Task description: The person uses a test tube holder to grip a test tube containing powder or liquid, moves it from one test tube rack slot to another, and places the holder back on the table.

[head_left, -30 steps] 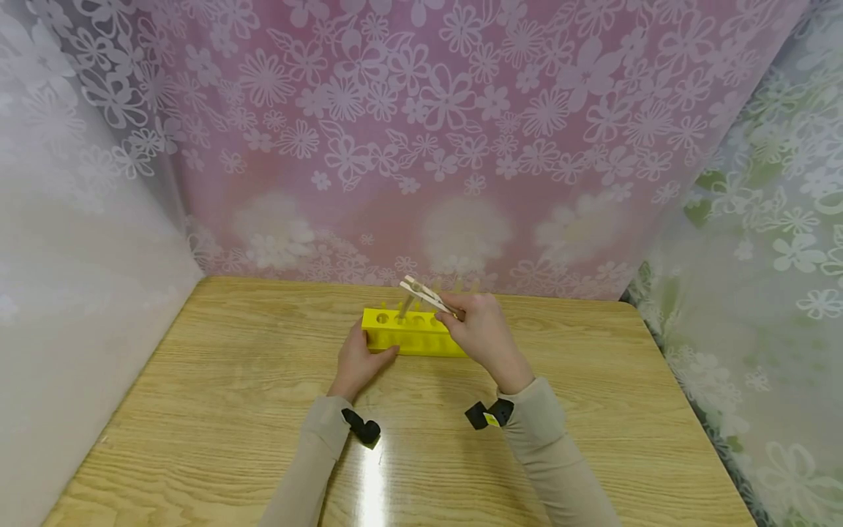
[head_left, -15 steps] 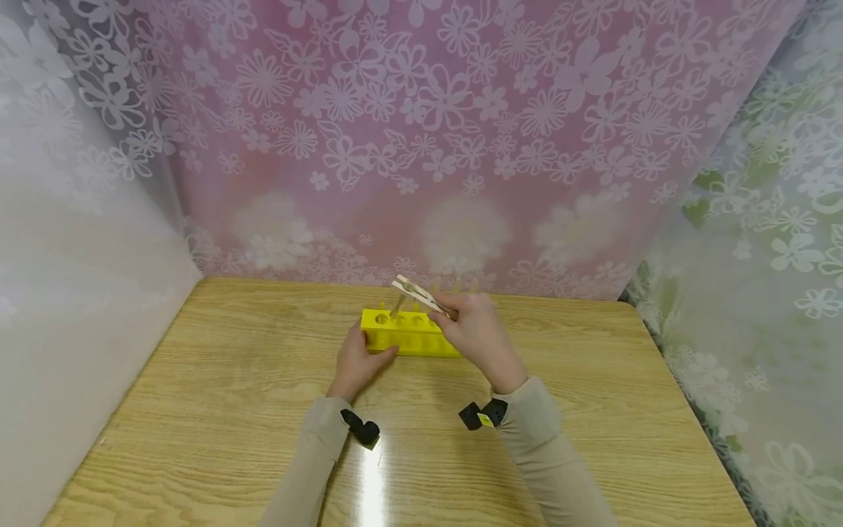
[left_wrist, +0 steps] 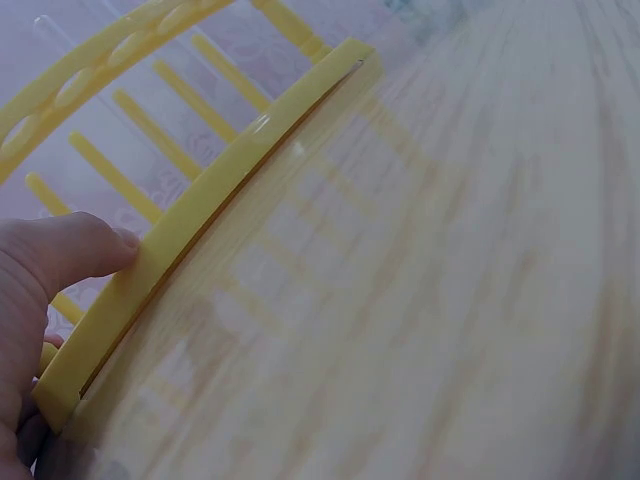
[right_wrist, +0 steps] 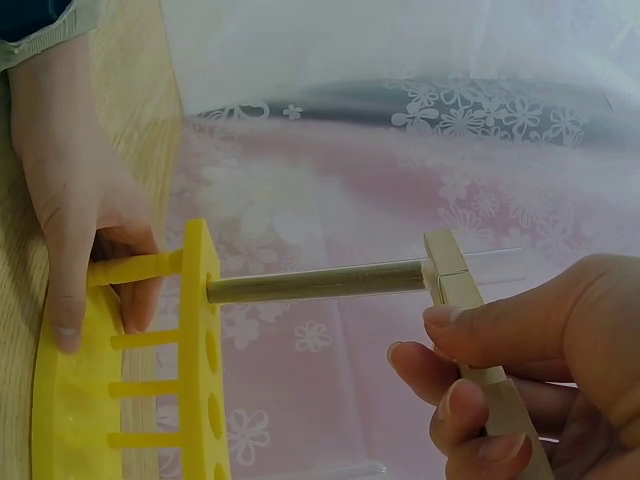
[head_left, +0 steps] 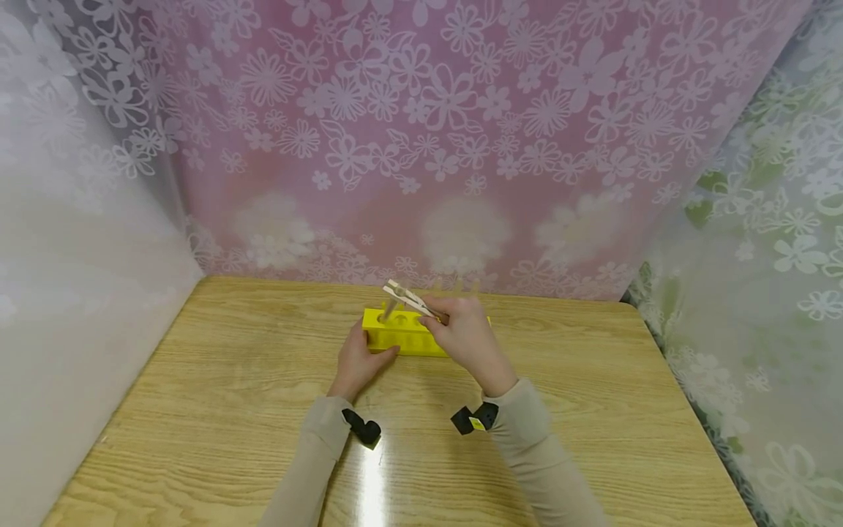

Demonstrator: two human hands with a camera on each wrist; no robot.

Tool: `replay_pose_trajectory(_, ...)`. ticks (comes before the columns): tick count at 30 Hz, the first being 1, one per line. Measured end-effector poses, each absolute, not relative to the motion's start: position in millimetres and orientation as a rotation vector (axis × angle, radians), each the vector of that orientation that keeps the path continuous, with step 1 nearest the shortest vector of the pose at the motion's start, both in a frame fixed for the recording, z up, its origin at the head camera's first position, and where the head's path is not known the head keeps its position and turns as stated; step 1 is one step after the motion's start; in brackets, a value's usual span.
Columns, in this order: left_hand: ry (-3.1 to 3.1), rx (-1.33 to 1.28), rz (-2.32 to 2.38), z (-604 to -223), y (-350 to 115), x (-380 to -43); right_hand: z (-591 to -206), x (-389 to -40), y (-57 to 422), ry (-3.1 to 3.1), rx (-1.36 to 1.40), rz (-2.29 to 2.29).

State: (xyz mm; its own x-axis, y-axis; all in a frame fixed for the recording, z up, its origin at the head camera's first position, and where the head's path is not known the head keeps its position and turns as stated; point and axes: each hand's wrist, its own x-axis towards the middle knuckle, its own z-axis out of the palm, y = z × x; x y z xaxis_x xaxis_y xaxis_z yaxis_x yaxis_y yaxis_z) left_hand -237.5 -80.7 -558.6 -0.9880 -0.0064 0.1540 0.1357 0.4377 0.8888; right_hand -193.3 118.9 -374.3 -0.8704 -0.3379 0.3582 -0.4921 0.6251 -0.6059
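A rack (head_left: 411,340) of glossy yellow plastic sits on the table (head_left: 197,439), whose surface has a streaky, pale wood grain and a shine. Its long flat base and its top board, pierced with round holes, are joined at the end by a thicker post; slim, round-tipped pegs (right_wrist: 145,388) rise in a row. The left hand (head_left: 358,362) has its grip clamped on the rack's left end, thumb laid along the base's smooth edge.

The right hand (head_left: 470,337) has its grip clamped on a wooden clip (right_wrist: 462,290), squared and matte, pinched between thumb and fingers. The clip's far end holds a slender tube (right_wrist: 320,284), clear and smooth-walled, with olive-brown contents below the clip. The tube leans, its lower end at the leftmost hole; how far inside, I cannot tell. Fainter clear tubes (head_left: 476,287) show beyond the right hand.

Behind hangs a pink cloth (head_left: 428,146) patterned with white flowers. Both sleeves (head_left: 543,454) are plain beige.
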Motion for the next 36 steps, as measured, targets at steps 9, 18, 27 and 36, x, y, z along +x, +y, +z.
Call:
replay_pose_trajectory(9, -2.543, -0.133, -1.597, -559, -81, -238, -382, -197, 116, -2.673, 0.669, 1.071)
replay_pose_trajectory(18, -2.534, -0.142, -1.597, -561, -81, -239, -395, -203, 114, -2.732, 0.638, 1.057)
replay_pose_trajectory(27, -2.536, -0.14, -1.592, -561, -81, -239, -402, -205, 113, -2.793, 0.581, 1.084)
replay_pose_trajectory(36, -2.535, -0.132, -1.604, -559, -81, -238, -405, -207, 110, -2.828, 0.576, 1.062)
